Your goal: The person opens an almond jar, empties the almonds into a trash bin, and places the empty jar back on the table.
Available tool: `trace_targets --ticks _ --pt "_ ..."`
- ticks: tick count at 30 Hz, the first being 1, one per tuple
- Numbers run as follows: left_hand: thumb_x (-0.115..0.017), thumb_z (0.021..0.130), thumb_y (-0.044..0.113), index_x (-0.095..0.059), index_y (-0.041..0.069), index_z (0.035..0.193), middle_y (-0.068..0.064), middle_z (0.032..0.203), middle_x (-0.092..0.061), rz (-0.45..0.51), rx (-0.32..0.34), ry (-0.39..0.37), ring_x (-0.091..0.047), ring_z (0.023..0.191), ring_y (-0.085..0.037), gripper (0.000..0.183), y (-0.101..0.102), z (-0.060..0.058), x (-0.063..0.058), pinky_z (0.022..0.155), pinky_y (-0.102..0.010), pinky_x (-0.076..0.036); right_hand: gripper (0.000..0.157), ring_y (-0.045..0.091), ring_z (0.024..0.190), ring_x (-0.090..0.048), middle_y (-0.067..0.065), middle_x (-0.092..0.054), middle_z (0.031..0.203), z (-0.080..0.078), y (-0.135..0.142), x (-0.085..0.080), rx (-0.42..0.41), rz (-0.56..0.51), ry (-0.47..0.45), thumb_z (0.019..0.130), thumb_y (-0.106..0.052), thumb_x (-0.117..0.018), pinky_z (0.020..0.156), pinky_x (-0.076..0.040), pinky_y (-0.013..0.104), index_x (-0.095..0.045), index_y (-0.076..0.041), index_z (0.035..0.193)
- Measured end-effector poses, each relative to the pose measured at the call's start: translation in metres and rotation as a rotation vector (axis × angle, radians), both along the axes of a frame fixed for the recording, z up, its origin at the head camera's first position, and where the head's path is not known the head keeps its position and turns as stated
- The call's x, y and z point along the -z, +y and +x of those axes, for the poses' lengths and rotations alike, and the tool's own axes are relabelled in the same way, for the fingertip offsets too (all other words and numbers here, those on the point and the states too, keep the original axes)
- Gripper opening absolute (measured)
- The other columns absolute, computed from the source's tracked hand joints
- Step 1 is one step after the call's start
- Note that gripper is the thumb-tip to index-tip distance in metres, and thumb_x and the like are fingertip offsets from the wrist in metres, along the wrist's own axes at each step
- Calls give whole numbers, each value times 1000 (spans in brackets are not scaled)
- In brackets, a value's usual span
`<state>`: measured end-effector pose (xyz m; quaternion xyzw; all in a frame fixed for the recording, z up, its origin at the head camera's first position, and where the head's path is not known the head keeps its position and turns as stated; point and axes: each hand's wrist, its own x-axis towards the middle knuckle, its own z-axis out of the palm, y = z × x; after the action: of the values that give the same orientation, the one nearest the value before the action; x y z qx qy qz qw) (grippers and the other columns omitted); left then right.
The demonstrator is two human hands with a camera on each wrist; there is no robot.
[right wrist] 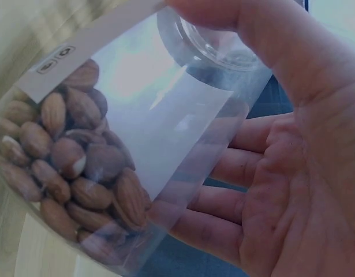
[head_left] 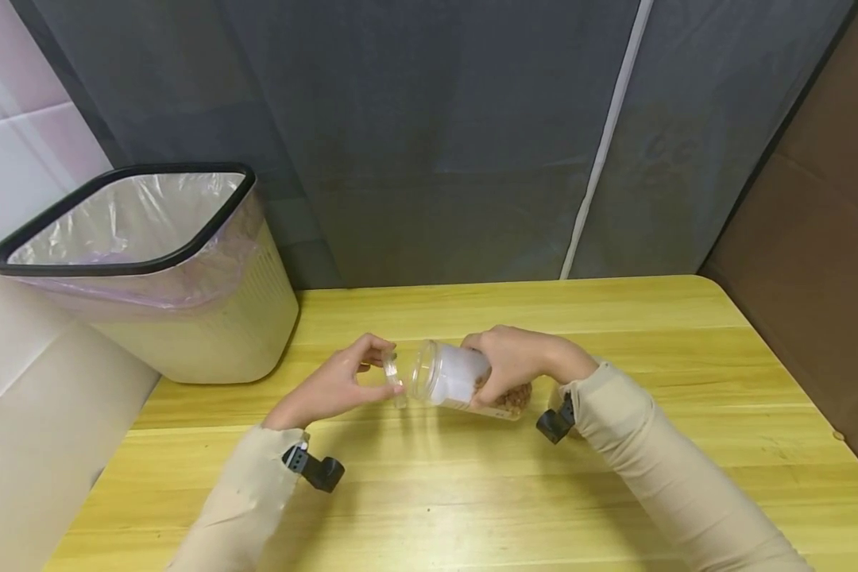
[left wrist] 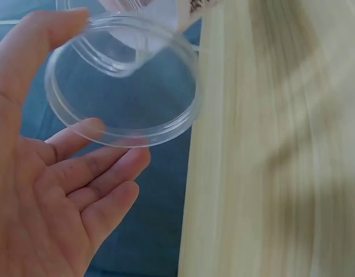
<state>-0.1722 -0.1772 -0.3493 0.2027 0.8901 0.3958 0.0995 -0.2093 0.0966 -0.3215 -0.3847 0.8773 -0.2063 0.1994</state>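
Note:
A clear plastic jar (head_left: 461,373) with a white label is held tilted on its side above the table by my right hand (head_left: 511,357), its thumb and fingers round the body. Almonds (right wrist: 79,167) lie gathered at the jar's bottom end in the right wrist view. The jar's open mouth points left, toward my left hand (head_left: 339,381). That hand pinches a round, clear lid (left wrist: 125,81) by its rim between thumb and fingertips. In the head view the lid stands on edge, a small gap from the jar's mouth.
A cream waste bin (head_left: 207,338) with a black rim and a clear liner stands at the table's back left. The wooden table (head_left: 429,492) meets a grey cloth wall (head_left: 429,159) behind and a brown panel (head_left: 815,222) on the right.

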Motion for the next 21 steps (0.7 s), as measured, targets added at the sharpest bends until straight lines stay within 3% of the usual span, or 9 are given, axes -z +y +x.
trace_targets --ticks 7,14,21 --pt "-77 71 41 -47 9 120 -7 124 -52 -44 -4 -45 -47 115 -28 65 -9 1 10 94 -50 -36 60 17 80 -58 4 -60 93 -1 1 -1 -19 -11 11 66 -29 -75 65 -47 26 -54 -3 116" --pt "-77 71 38 -48 5 118 -10 125 -52 -37 25 -58 -48 114 -30 65 -15 -1 30 93 -49 -38 58 17 80 -58 3 -60 93 -1 0 0 -18 -9 11 66 -28 -74 65 -48 26 -55 -3 115" --pt "-79 70 33 -47 2 120 -14 127 -50 -18 19 -81 -45 116 -36 67 -20 3 40 95 -50 -36 57 15 80 -56 3 -60 93 0 -2 1 4 4 -18 67 -27 -75 67 -47 28 -54 -4 115"
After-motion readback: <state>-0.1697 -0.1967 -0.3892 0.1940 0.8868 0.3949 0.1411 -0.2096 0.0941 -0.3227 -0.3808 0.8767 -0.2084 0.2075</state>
